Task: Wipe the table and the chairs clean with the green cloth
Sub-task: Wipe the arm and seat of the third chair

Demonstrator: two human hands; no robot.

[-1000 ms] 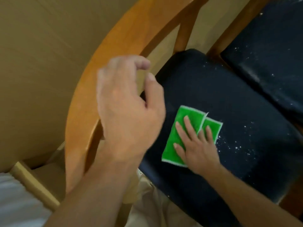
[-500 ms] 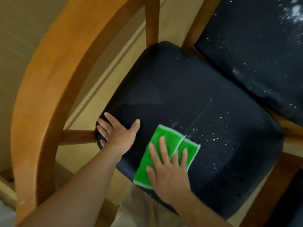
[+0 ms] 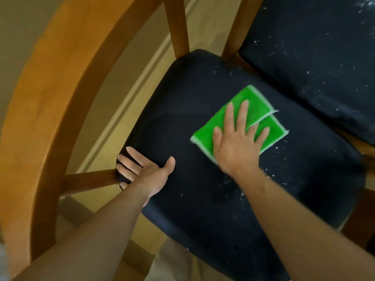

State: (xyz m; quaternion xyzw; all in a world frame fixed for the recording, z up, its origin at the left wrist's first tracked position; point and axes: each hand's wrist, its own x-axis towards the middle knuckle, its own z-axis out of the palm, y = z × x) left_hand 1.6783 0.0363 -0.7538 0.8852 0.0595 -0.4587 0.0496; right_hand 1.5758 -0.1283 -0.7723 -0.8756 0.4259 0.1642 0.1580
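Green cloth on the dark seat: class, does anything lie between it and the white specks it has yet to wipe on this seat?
Nothing visible does. The right hand presses flat on the green cloth, and bare seat cushion runs from the cloth to the white specks near its right edge. The left hand rests at the seat's left edge, away from that stretch.

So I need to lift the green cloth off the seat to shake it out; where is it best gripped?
Probably the far corner of the green cloth, beyond the right hand pressing it flat. Come from above; it lies folded on the dark seat, so pinch both layers there.
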